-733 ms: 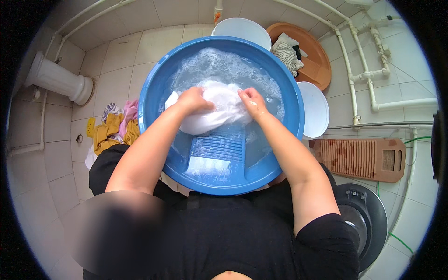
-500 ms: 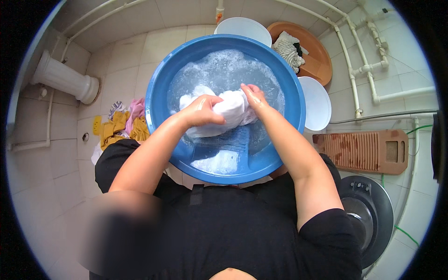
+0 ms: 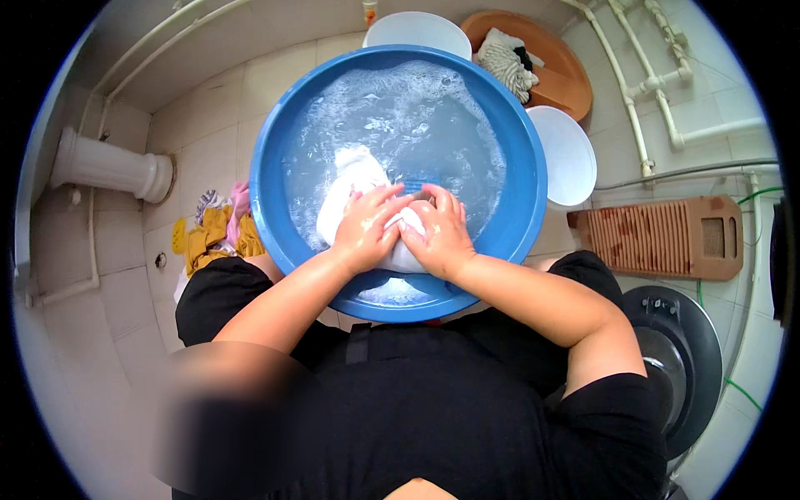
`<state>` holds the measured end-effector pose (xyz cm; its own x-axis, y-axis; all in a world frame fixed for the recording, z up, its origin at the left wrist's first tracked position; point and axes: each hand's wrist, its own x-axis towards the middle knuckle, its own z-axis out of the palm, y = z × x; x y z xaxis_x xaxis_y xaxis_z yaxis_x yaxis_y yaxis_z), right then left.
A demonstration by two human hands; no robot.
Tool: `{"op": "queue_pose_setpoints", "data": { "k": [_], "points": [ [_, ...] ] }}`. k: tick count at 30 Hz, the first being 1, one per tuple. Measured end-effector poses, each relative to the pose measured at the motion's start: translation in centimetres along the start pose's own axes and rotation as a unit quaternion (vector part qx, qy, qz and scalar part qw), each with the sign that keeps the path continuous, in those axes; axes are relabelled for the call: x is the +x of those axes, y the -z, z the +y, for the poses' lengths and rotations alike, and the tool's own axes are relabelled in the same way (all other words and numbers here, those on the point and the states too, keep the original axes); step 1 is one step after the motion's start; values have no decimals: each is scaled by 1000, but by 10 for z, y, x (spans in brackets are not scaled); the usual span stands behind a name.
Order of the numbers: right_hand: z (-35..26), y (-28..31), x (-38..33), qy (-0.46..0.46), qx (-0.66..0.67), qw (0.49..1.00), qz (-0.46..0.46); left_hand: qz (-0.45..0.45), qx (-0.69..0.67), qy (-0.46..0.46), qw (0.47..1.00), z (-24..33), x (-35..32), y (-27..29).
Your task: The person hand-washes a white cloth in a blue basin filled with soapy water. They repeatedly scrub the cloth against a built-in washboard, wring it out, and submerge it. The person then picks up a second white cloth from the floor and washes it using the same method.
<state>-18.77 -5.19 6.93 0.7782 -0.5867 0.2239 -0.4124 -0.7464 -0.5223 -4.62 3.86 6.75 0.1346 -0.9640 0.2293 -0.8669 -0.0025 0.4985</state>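
A large blue basin (image 3: pixel 265 167) of soapy water stands in front of me. Wet white cloth (image 3: pixel 354 171) is bunched in its near half, partly over the built-in washboard ridges (image 3: pixel 414 185). My left hand (image 3: pixel 367 227) presses on the cloth, its fingers gripping a fold near the middle. Close beside it, my right hand (image 3: pixel 440 235) pinches the same fold from the right. The two hands almost meet at the thumbs. Which garment the cloth is I cannot tell, as it is bunched and partly covered by my hands.
Yellow and pink clothes (image 3: pixel 218 233) lie on the floor to the left. Behind the basin are a white tub (image 3: pixel 417 32) and an orange-brown basin (image 3: pixel 575 71) holding striped cloth. At right are another white tub (image 3: pixel 562 158), a brown washboard (image 3: pixel 658 237) and a black, round-ended appliance (image 3: pixel 704 367).
Both hands have drawn the white cloth toward me, down to the basin's near side. They have come closer together, and the cloth now covers much of the washboard.
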Motion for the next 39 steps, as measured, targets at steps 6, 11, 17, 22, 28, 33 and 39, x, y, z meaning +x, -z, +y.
{"op": "queue_pose_setpoints", "data": {
  "k": [6,11,17,22,28,33,39],
  "points": [
    [32,-29,36,-111,34,989,-88,-30,37,140,989,-20,37,-26],
    [38,-34,87,-204,18,968,-145,19,146,248,958,-42,67,-38],
    [50,-38,72,-171,168,968,-71,-133,-71,333,931,-41,65,-6],
    [6,7,33,39,261,964,19,8,-244,193,950,-8,19,8],
    [18,-23,22,-20,153,988,-14,-1,-128,112,985,-20,24,-33],
    [42,-40,69,-265,218,927,-150,0,-95,138,986,-50,59,-33],
    [126,-26,97,-449,505,729,108,-44,28,264,963,-65,52,3]
  ]
}}
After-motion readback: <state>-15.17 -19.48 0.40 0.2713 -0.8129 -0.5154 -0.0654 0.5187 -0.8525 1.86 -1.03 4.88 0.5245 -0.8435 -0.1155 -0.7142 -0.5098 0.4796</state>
